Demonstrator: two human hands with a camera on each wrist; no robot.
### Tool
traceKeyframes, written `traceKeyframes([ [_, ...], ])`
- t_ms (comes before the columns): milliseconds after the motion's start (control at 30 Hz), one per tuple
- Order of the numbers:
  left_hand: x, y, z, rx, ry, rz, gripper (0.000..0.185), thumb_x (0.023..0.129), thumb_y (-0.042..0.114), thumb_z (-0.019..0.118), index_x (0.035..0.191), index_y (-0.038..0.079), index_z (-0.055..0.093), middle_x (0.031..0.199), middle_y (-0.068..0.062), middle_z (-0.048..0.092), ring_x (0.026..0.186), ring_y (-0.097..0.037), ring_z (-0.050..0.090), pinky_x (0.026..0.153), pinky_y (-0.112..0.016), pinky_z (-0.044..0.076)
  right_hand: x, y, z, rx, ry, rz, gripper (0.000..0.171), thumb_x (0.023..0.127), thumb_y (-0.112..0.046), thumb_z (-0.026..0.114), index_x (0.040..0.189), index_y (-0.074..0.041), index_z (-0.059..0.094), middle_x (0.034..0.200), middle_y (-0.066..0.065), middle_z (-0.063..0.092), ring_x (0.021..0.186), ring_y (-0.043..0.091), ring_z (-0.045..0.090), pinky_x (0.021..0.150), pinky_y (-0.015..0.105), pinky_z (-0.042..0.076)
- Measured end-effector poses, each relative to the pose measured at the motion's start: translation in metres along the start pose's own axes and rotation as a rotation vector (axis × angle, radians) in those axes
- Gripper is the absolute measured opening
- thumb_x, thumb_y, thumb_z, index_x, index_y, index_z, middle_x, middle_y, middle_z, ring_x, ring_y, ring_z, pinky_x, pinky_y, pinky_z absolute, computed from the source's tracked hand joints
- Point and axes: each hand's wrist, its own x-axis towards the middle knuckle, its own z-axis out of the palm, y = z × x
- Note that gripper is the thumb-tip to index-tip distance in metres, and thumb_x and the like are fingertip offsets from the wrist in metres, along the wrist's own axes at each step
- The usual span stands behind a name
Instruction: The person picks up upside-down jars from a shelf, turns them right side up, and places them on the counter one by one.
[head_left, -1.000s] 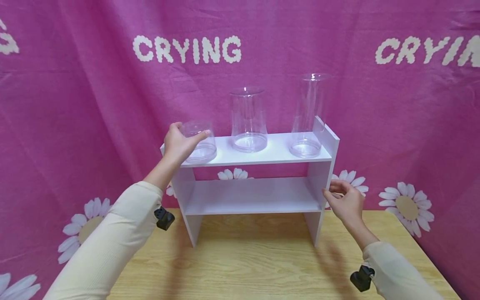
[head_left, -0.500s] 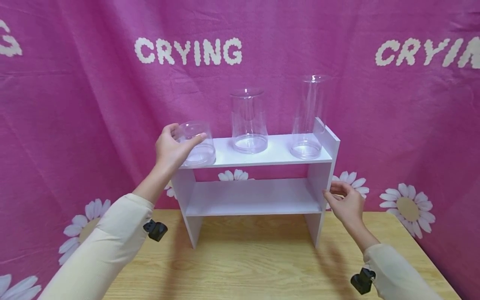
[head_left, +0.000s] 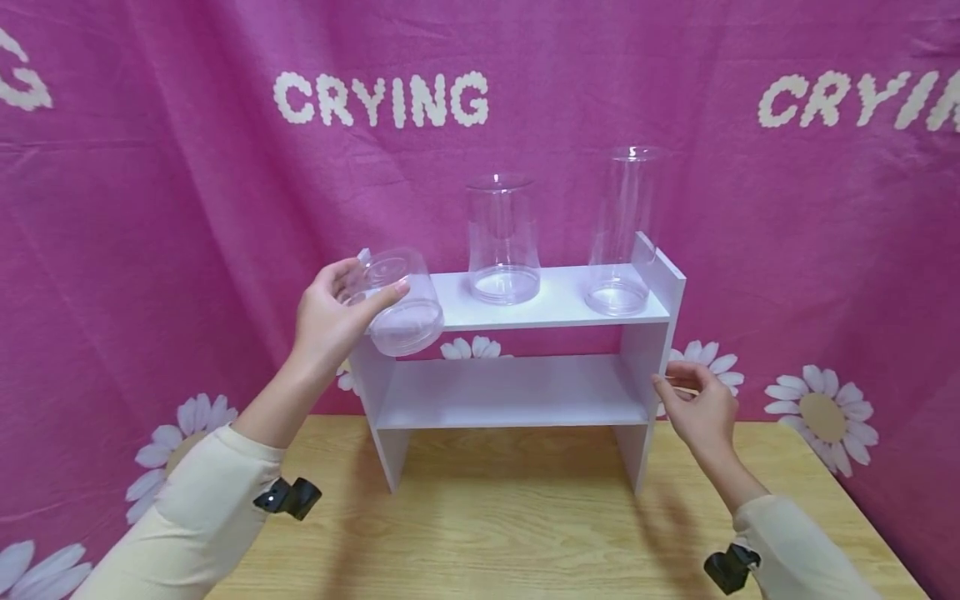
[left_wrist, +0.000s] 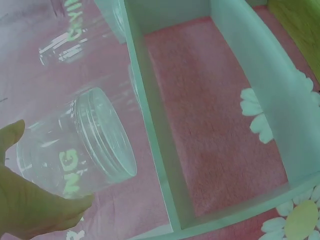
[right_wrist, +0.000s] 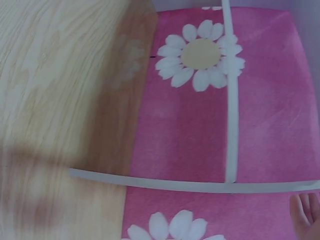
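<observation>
Right now your left hand [head_left: 330, 312] has its fingers curled round the short clear jar [head_left: 397, 302], thumb across the front. The jar is off the top board of the white shelf [head_left: 517, 392], tilted, hanging in the air just past the shelf's corner at about 9 o'clock from the middle of that board. To handle this well, I'd judge you should keep the grip low and even around the smooth wall, level the jar before you carry it, and keep it well apart from the shelf's edge so the plastic does not knock.

Your right hand [head_left: 696, 408] sits at 3 o'clock of the shelf, against the outer side panel, fingers loosely bent and grasping nothing; steadying the shelf there looks sensible while the other hand moves.

The jar is see-through and squat, with a ridged, threaded band near its wide mouth, seen clearly from the left wrist [left_wrist: 75, 150]. It looks empty and lidless. Two taller clear jars, the middle jar [head_left: 504, 242] and the tall jar [head_left: 622, 233], stand upright on the top board. The shelf stands on the wooden worktop [head_left: 525, 533].
</observation>
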Motion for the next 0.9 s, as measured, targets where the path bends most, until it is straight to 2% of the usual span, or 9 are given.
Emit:
traceKeyframes([
  [100, -0.011, -0.001, -0.002, -0.029, -0.035, 0.015, 0.080, 0.081, 0.030, 0.075, 0.145, 0.004, 0.035, 0.150, -0.013, 0.042, 0.140, -0.021, 0.042, 0.117, -0.033, 0.037, -0.003, -0.005, -0.005, -0.003, 0.014, -0.003, 0.029, 0.084, -0.014, 0.072, 0.107, 0.003, 0.067, 0.101, 0.019, 0.071, 0.069, -0.027, 0.048, 0.066, -0.005, 0.044],
  [200, -0.023, -0.003, -0.003, -0.070, -0.065, 0.029, 0.079, 0.082, 0.025, 0.074, 0.146, 0.003, 0.034, 0.150, -0.013, 0.042, 0.139, -0.019, 0.042, 0.117, -0.032, 0.037, -0.009, -0.010, -0.008, -0.001, 0.013, -0.003, 0.028, 0.084, -0.016, 0.072, 0.106, 0.001, 0.067, 0.089, -0.003, 0.070, 0.070, -0.026, 0.050, 0.068, -0.005, 0.044],
  [300, -0.036, -0.008, -0.002, -0.111, -0.080, 0.041, 0.076, 0.082, 0.019, 0.075, 0.145, 0.003, 0.034, 0.149, -0.014, 0.043, 0.139, -0.019, 0.043, 0.116, -0.031, 0.037, -0.017, -0.016, -0.009, 0.016, -0.009, -0.014, 0.027, 0.084, -0.016, 0.072, 0.106, 0.000, 0.067, 0.082, -0.026, 0.058, 0.073, -0.024, 0.052, 0.070, -0.004, 0.045],
  [400, -0.049, -0.015, 0.002, -0.122, -0.101, 0.054, 0.075, 0.081, 0.015, 0.075, 0.144, 0.004, 0.035, 0.149, -0.012, 0.043, 0.142, -0.019, 0.039, 0.119, -0.033, 0.033, -0.025, -0.022, -0.008, 0.040, -0.042, -0.049, 0.026, 0.084, -0.013, 0.072, 0.105, 0.001, 0.066, 0.080, -0.033, 0.054, 0.075, -0.023, 0.054, 0.071, -0.002, 0.047],
  [500, -0.059, -0.024, 0.009, -0.124, -0.134, 0.062, 0.074, 0.080, 0.013, 0.076, 0.143, 0.005, 0.037, 0.149, -0.011, 0.043, 0.144, -0.020, 0.035, 0.121, -0.038, 0.028, -0.033, -0.029, -0.003, 0.069, -0.090, -0.107, 0.024, 0.083, -0.009, 0.073, 0.103, 0.003, 0.066, 0.082, -0.027, 0.058, 0.076, -0.020, 0.056, 0.071, 0.000, 0.049],
  [633, -0.070, -0.038, 0.022, -0.116, -0.184, 0.057, 0.074, 0.079, 0.012, 0.077, 0.142, 0.009, 0.039, 0.148, -0.009, 0.044, 0.144, -0.023, 0.035, 0.121, -0.042, 0.028, -0.046, -0.041, 0.003, 0.099, -0.184, -0.199, 0.025, 0.082, -0.008, 0.074, 0.103, 0.002, 0.066, 0.089, -0.005, 0.068, 0.079, -0.015, 0.058, 0.072, 0.004, 0.051],
  [733, -0.076, -0.050, 0.034, -0.128, -0.223, 0.053, 0.073, 0.078, 0.011, 0.078, 0.141, 0.009, 0.040, 0.146, -0.010, 0.046, 0.141, -0.025, 0.039, 0.118, -0.038, 0.031, -0.056, -0.050, 0.008, 0.138, -0.265, -0.261, 0.026, 0.081, -0.006, 0.075, 0.104, 0.001, 0.065, 0.095, 0.009, 0.069, 0.081, -0.011, 0.061, 0.073, 0.008, 0.054],
  [900, -0.086, -0.070, 0.052, -0.169, -0.275, 0.049, 0.073, 0.076, 0.010, 0.079, 0.139, 0.004, 0.043, 0.142, -0.014, 0.050, 0.132, -0.027, 0.049, 0.113, -0.034, 0.037, -0.070, -0.054, 0.017, 0.207, -0.404, -0.318, 0.029, 0.081, -0.004, 0.075, 0.107, 0.001, 0.064, 0.098, 0.013, 0.069, 0.082, -0.004, 0.064, 0.074, 0.015, 0.057],
])
